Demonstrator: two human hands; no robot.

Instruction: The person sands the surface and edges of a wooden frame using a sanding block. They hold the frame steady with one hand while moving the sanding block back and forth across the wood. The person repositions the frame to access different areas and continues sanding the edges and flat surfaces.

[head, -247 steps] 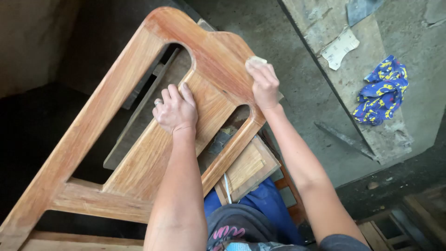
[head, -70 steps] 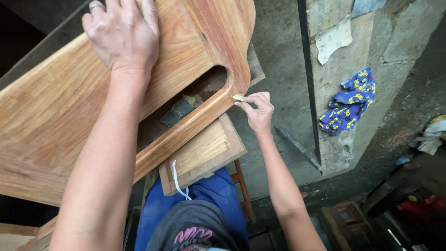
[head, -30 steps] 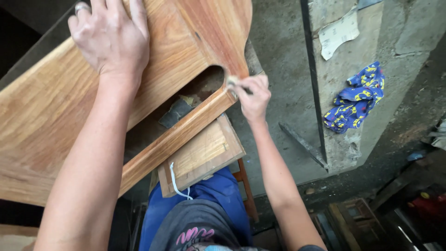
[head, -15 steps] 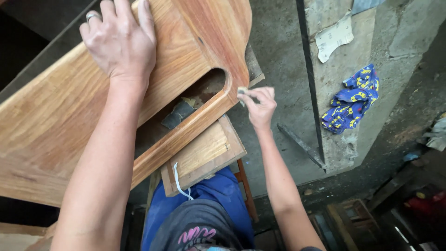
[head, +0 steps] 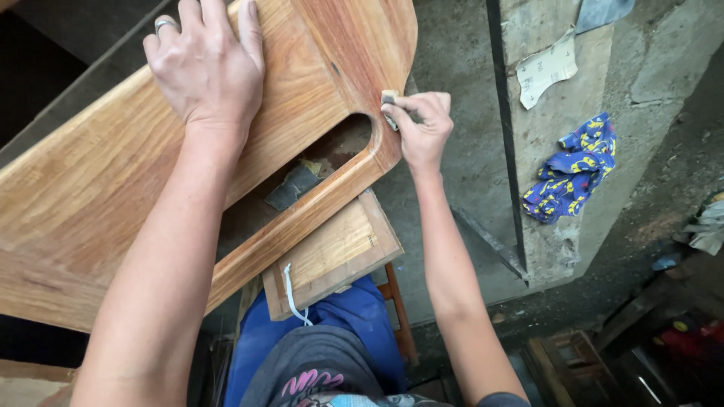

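A large reddish-brown wooden frame (head: 98, 188) with a rounded cut-out lies tilted across my lap. My left hand (head: 205, 64) rests flat on its broad panel, fingers spread, a ring on one finger. My right hand (head: 422, 128) pinches a small folded piece of sandpaper (head: 389, 102) against the frame's curved right edge, just beside the cut-out. A dark scrap (head: 292, 185) shows through the cut-out.
A small flat wooden board (head: 332, 252) with a white cord sits under the frame on my knees. To the right runs a concrete ledge (head: 543, 196) with a blue patterned cloth (head: 573, 166) and a sheet of sandpaper (head: 547, 68). Dark clutter lies on the floor at lower right.
My right hand has slid the sandpaper a little up along the frame's curved edge. My left hand stays pressed on the panel, and the view has shifted slightly.
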